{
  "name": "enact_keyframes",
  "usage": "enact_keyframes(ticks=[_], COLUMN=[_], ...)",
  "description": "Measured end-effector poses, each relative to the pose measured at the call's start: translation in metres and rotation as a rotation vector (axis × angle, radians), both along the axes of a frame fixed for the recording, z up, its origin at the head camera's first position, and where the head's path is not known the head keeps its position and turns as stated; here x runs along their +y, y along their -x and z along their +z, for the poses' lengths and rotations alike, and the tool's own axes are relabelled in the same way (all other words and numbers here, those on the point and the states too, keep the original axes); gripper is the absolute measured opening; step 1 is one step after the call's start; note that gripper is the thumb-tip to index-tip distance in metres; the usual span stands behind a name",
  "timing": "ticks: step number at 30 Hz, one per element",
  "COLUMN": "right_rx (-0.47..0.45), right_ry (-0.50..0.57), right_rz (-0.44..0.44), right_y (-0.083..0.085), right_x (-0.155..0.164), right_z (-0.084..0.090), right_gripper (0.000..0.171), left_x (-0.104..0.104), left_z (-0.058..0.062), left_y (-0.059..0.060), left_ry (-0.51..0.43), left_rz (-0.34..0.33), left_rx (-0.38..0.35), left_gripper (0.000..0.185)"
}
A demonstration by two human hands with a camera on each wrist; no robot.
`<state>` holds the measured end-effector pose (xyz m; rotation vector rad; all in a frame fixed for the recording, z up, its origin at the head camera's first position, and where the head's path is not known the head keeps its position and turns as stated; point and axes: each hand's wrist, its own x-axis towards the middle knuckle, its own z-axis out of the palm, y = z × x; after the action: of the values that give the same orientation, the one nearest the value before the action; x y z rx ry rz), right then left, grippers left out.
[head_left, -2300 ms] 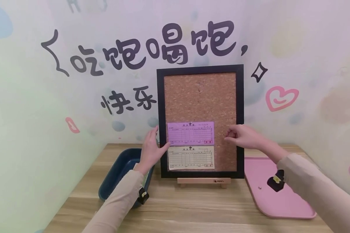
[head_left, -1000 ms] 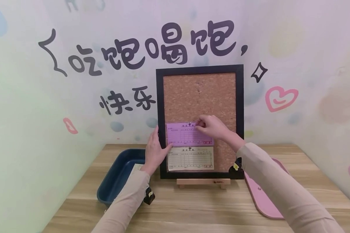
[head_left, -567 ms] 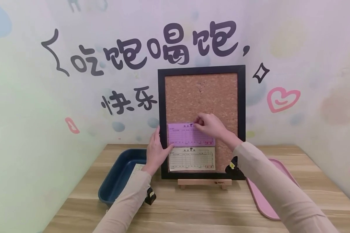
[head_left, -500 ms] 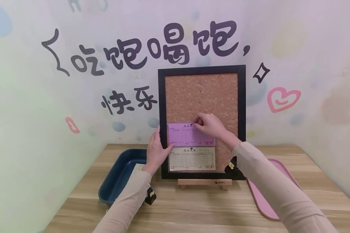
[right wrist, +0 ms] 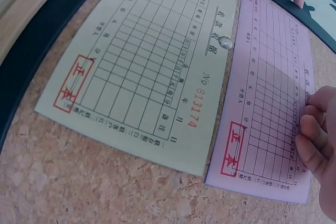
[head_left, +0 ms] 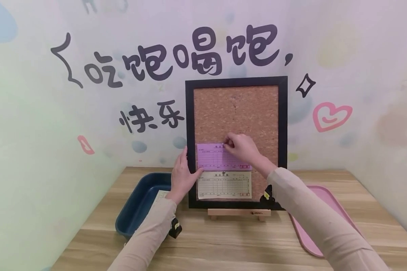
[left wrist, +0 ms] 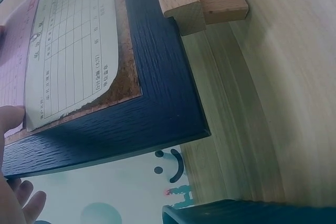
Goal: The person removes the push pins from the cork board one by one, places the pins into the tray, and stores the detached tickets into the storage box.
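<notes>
— Pink printed slip (head_left: 214, 158) sits on the black-framed cork board (head_left: 238, 109), above the cream slip (head_left: 223, 185). Right hand (head_left: 241, 147)?
— It has come in from the side; its fingertips now pinch at the slip's top edge, the pin hidden. Left hand (head_left: 182, 177) still presses the corner flat, fingers straight.

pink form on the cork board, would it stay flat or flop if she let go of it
Probably floppy: the thin pink paper form looks like a single sheet, lying flat only where the left hand presses its corner. Likely very light, so the right hand at its top edge could hold it alone. The cream paper form below hangs flat from one pin.
</notes>
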<state>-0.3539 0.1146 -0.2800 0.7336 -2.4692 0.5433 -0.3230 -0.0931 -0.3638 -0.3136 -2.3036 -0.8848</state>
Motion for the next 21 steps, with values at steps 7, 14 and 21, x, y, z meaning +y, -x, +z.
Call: enact_keyframes(ticks=[7,14,21], right_rx=[-0.023,-0.023,-0.015], right_ry=[0.027,0.044,0.048], right_rz=[-0.004,-0.009,-0.004], right_y=[0.0009,-0.0008,0.0002], right_x=[-0.0014,-0.0010,-0.0004], right_z=[-0.0034,-0.0051,-0.0062], right_gripper=[0.006,0.004,0.004], left_x=[0.0004,0.0001,-0.0006], left_z=[-0.0004,-0.0012,0.0002], left_y=[-0.0006,-0.0009,-0.0012], left_ry=[0.001,0.000,0.008], left_rz=[0.006,0.000,-0.007], left_rx=[-0.007,0.002,0.007], left_gripper=[0.088,0.088,0.089])
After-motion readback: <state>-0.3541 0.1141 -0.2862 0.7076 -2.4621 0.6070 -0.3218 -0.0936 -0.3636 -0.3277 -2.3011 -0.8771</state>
